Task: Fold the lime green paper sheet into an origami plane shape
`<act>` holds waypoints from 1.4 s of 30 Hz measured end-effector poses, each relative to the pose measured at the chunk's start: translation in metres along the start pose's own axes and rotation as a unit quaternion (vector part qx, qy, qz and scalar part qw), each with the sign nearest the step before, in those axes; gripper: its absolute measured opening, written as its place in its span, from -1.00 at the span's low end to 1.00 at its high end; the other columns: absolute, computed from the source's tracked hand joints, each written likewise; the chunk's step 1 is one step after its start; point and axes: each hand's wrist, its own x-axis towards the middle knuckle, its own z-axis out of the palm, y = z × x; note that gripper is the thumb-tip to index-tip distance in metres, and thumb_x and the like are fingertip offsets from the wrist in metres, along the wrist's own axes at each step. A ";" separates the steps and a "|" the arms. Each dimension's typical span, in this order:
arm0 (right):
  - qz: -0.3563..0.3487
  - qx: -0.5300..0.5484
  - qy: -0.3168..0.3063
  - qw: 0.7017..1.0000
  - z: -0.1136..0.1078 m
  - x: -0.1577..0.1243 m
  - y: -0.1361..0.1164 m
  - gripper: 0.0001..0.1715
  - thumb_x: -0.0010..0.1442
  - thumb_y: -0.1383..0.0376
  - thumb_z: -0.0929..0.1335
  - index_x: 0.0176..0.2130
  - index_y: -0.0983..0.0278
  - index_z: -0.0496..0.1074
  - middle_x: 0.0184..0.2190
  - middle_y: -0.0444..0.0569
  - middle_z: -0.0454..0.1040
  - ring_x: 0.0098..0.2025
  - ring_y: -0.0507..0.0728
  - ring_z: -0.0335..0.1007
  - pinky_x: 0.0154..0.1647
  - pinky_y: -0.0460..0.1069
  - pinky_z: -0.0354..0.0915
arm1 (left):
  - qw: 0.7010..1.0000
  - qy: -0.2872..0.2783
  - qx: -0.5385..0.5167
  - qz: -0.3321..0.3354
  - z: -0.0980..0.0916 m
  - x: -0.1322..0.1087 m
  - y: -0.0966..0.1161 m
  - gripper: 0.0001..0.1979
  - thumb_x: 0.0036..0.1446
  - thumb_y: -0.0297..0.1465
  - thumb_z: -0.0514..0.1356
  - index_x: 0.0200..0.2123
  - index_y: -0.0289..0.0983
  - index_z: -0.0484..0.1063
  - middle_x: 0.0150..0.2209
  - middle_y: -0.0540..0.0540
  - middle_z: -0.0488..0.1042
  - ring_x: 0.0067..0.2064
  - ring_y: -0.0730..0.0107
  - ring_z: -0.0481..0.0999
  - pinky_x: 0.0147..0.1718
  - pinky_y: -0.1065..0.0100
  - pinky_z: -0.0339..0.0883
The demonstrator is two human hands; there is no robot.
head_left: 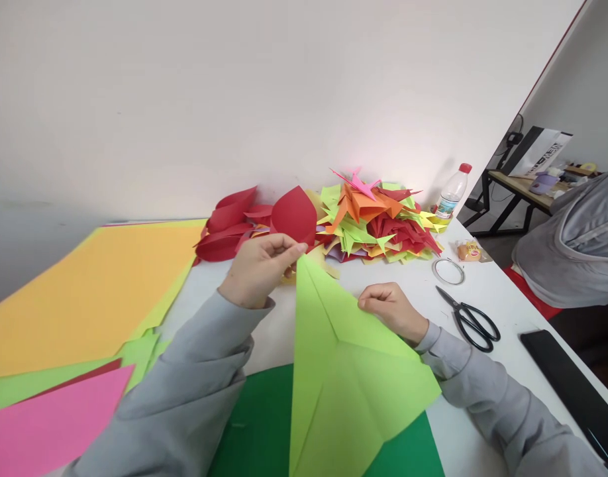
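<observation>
A creased sheet of light green paper hangs between my two hands, its upper corner pointed and fold lines running across it. My left hand pinches that top corner between thumb and fingers. Along the upper right edge, my right hand grips the same sheet with its fingers curled. Beneath the light green paper lies a dark green sheet on the white table.
Folded coloured paper shapes are heaped against the wall, with red petal-like pieces beside them. Large orange sheets and a pink sheet lie left. Scissors, tape, a bottle and a black phone-like slab sit right. A person is beyond.
</observation>
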 end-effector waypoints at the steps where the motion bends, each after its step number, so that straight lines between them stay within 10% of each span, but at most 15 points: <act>1: -0.002 -0.001 -0.003 1.000 -0.001 0.000 0.000 -0.80 -0.09 0.20 0.37 -0.56 0.31 0.43 -0.65 -0.21 0.26 -0.56 -0.05 0.04 -0.49 -0.09 0.04 | 1.000 0.021 -0.005 -0.001 -0.004 0.002 0.000 -0.83 -0.19 -0.34 0.28 -0.63 -0.28 0.37 -0.70 0.08 0.33 -0.65 0.57 0.24 -0.67 0.51 0.13; 16: 0.031 0.008 -0.110 0.993 -0.046 0.009 0.016 -0.70 -0.11 0.13 0.50 -0.52 0.34 0.52 -0.60 -0.13 0.43 -0.53 -0.02 0.24 -0.48 -0.11 0.17 | 0.975 0.202 -0.090 -0.009 -0.038 0.001 0.031 -0.88 -0.35 -0.42 0.28 -0.65 -0.30 0.38 -0.73 0.06 0.36 -0.70 0.50 0.28 -0.77 0.47 0.14; 26: 0.031 0.014 -0.059 0.998 -0.067 0.014 0.030 -0.62 -0.16 0.07 0.50 -0.56 0.34 0.48 -0.68 -0.12 0.42 -0.63 0.00 0.26 -0.54 -0.07 0.21 | 0.952 0.287 -0.097 0.031 -0.049 0.001 0.034 -0.91 -0.23 -0.54 0.24 -0.64 -0.31 0.36 -0.77 0.06 0.31 -0.69 0.46 0.27 -0.76 0.45 0.13; 36: -0.058 -0.087 0.134 0.985 -0.053 0.018 0.009 -0.55 0.12 -0.02 0.36 -0.30 0.32 0.49 -0.30 0.02 0.53 -0.22 0.10 0.41 -0.11 0.01 0.26 | 0.977 0.141 -0.065 0.144 -0.034 -0.022 0.041 -0.84 -0.12 -0.39 0.35 -0.56 -0.28 0.42 -0.68 0.08 0.37 -0.69 0.54 0.25 -0.72 0.42 0.13; 42: -0.191 -0.342 0.047 0.919 -0.010 -0.012 -0.034 -0.41 0.20 0.07 0.34 0.14 0.26 0.27 0.13 0.12 0.34 0.17 0.21 0.21 0.18 0.15 0.12 | 0.971 0.095 -0.119 0.187 -0.021 -0.044 0.057 -0.87 -0.09 -0.36 0.34 -0.54 -0.23 0.44 -0.65 0.06 0.37 -0.65 0.48 0.27 -0.72 0.39 0.12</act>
